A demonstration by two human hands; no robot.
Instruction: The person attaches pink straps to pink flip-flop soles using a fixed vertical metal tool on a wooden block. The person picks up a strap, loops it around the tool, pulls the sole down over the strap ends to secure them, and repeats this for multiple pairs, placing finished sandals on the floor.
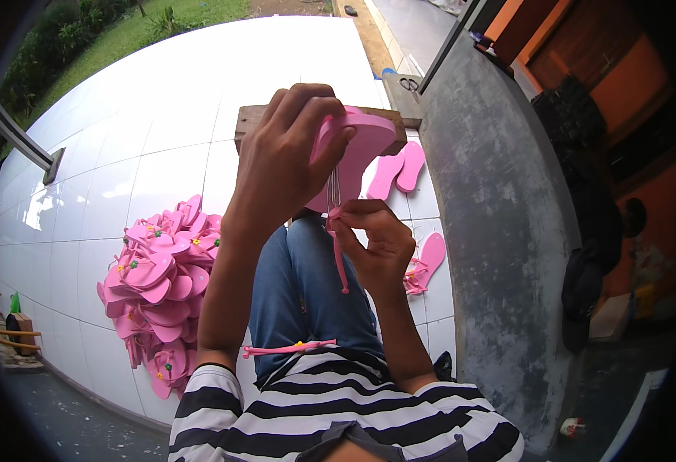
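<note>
My left hand [292, 142] is closed around a pink flip-flop sole [370, 137], tilted up on edge above my knees. Below it, my right hand [378, 237] pinches one end of a pink rubber strap [340, 266], whose other end hangs down over my jeans. Thin metal wires [333, 187] run between the sole and the pinched strap end; how they are fixed cannot be seen. Behind the sole stands a wooden block [251, 122], partly hidden by my left hand. Across my lap lies another pink strap [286, 349] with a small yellow flower.
A heap of pink flip-flops [152, 289] lies on the white tiles to my left. To the right are two bare soles [398, 171] and a sole with straps [430, 262]. Scissors [409, 84] rest near a grey concrete ledge [492, 231] along the right side.
</note>
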